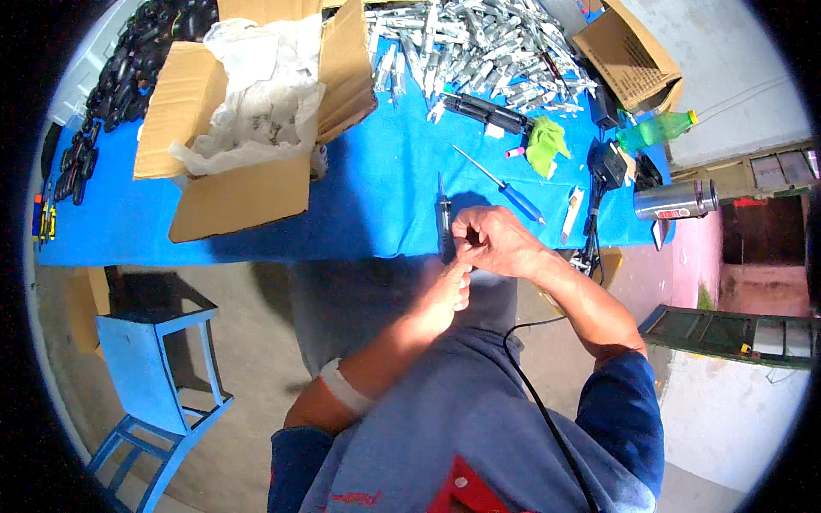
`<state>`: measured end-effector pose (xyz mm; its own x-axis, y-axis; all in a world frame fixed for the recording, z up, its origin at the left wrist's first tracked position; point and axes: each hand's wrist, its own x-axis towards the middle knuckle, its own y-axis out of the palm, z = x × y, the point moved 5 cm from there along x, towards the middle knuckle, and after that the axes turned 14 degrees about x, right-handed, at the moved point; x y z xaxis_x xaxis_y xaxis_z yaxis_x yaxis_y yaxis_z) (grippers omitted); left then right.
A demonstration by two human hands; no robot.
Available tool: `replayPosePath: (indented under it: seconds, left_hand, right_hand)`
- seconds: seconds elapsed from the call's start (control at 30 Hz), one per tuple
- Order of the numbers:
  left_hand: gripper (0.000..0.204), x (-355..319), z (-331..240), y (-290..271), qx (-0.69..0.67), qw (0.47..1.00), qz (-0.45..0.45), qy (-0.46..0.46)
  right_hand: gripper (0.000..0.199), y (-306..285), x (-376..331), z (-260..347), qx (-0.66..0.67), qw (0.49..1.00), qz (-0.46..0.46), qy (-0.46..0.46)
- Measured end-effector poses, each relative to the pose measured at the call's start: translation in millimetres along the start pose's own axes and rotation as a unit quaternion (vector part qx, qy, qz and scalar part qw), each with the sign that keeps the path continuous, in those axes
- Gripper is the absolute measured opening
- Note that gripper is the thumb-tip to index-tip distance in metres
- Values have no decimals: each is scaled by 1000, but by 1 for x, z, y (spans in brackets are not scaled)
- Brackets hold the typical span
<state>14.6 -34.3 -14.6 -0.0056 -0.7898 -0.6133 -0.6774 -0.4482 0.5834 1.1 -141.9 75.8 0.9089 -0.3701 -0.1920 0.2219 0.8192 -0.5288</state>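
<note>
Together, both hands' fingers (466, 248) close around a dark tool (444, 224)

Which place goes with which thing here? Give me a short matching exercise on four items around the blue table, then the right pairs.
Things:
1. screwdriver
2. metal flask
3. green bottle
4. blue stool

Places:
A. on the floor, to the person's left of the table
B. lying on its side at the table's right end, nearest the person
C. lying on the blue cloth just beyond the right hand
D. lying at the right end, beside a cardboard box flap

Pairs: 1-C, 2-B, 3-D, 4-A
</note>
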Motion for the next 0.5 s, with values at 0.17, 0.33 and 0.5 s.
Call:
replayPosePath:
  seconds: [0.17,0.33,0.5]
  left_hand:
    - [27,-2,-1,1,-4,1000,22,-20]
    - [26,2,2,0,-10,1000,14,-8]
    - [26,-1,0,-2,18,999,7,-25]
  right_hand:
    - [4,-28,-2,8,187,979,-72,18]
    - [3,-69,20,119,147,929,-247,-233]
    - [4,-61,101,207,-80,887,-210,-404]
